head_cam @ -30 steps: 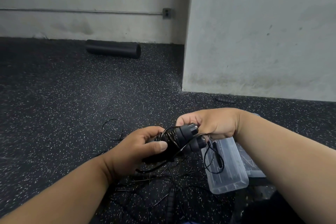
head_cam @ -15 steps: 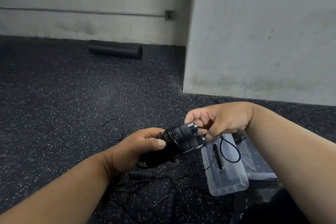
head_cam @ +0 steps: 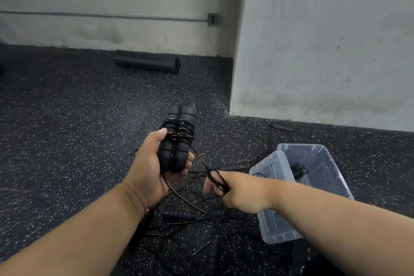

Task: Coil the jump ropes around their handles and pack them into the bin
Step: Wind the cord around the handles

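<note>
My left hand (head_cam: 150, 164) grips a pair of black jump rope handles (head_cam: 179, 136) held upright side by side, with thin black cord wound round their middle. A loose loop of that cord (head_cam: 210, 172) runs down to my right hand (head_cam: 233, 190), which pinches it lower and to the right. A clear plastic bin (head_cam: 329, 157) stands on the floor at the right with one coiled rope (head_cam: 299, 170) inside. Its clear lid (head_cam: 272, 166) leans against the bin's near side. More black ropes and handles (head_cam: 179, 216) lie tangled on the floor below my hands.
The floor is dark speckled rubber. A black foam roller (head_cam: 146, 64) lies by the far wall. A grey concrete pillar (head_cam: 324, 40) rises at the right, and a loose handle (head_cam: 282, 127) lies at its base.
My left hand has turned the handles from lying sideways to pointing up and away. My right hand has dropped from beside the handles to lower right, drawing the cord loop out.
</note>
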Available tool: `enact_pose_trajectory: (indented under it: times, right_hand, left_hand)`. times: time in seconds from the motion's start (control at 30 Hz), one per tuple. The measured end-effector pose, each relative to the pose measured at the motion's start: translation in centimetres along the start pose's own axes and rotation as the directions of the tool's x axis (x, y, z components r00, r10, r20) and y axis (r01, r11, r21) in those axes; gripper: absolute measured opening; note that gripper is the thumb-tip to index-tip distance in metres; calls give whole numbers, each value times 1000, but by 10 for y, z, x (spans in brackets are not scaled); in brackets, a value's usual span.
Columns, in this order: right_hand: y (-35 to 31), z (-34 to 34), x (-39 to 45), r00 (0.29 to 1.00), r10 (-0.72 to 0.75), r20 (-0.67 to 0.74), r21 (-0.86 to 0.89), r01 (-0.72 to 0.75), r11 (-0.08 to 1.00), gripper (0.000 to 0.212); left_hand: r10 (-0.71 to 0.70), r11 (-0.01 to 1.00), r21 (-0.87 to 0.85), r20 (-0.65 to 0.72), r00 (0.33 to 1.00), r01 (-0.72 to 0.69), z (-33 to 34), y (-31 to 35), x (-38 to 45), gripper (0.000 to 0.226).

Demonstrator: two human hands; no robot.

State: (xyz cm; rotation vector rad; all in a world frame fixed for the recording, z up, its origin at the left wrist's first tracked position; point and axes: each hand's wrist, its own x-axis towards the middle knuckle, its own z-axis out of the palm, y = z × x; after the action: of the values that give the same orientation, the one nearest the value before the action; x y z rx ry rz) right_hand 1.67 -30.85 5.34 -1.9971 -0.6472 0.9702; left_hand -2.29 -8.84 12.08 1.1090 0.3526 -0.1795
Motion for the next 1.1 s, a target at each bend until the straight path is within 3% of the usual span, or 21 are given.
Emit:
enact_pose_trajectory:
  times: [0.13,0.27,0.37,0.47,0.57,0.67,0.77,0.8,0.87,0.93,1.0,1.03,1.1]
  right_hand:
    - [2,-13,0,1000,4,3,59,-4,998,55]
    - [5,-11,3,998,56,27,448,-63,892,51]
    - [11,-16,6,981,181,-73,697,-80,713,46]
    - [7,-20,8,927,310,-211,747,-51,662,51]
    - [0,-21,10,849,400,-347,797,42,602,41]
    - [-12,-26,7,777,403,-484,797,200,570,40]
    - [-30,-35,-4,753,300,-586,755,372,540,42]
    - [-37,-39,-8,768,244,-593,750,414,516,42]
    - [-53,-47,-14,789,100,-607,708,478,520,45]
    - [-64,-51,-18,788,-47,-613,605,507,614,46]
    - [-73,-53,-24,732,-254,-632,248,502,828,42]
    - [-76,-54,-27,698,-377,-608,10,482,876,38]
    - [-81,-55,-33,649,-573,-500,-370,438,819,28]
  left_hand:
    - [-85,984,-161,-29,996,80,-4,2,6,62]
    - [-66,983,-174,-68,996,53,-8,6,11,61]
    - [6,998,-57,-204,979,-18,-10,6,14,53]
    - [55,996,88,-302,952,-29,-11,-3,17,42]
    - [58,961,270,-394,917,55,-20,-15,26,43]
    - [42,881,437,-449,893,178,-37,-23,40,63]
    - [75,685,678,-431,899,268,-39,-30,44,66]
    - [111,517,816,-364,925,259,-37,-33,41,58]
    - [97,85,982,-176,980,168,-26,-41,35,37]
    - [-6,-168,985,-36,999,34,-15,-49,27,31]
    - [-122,-327,937,83,989,-119,-12,-56,23,29]
    - [-169,-351,921,116,979,-170,-7,-55,19,28]
    - [-236,-347,901,183,954,-259,-5,-62,13,25]
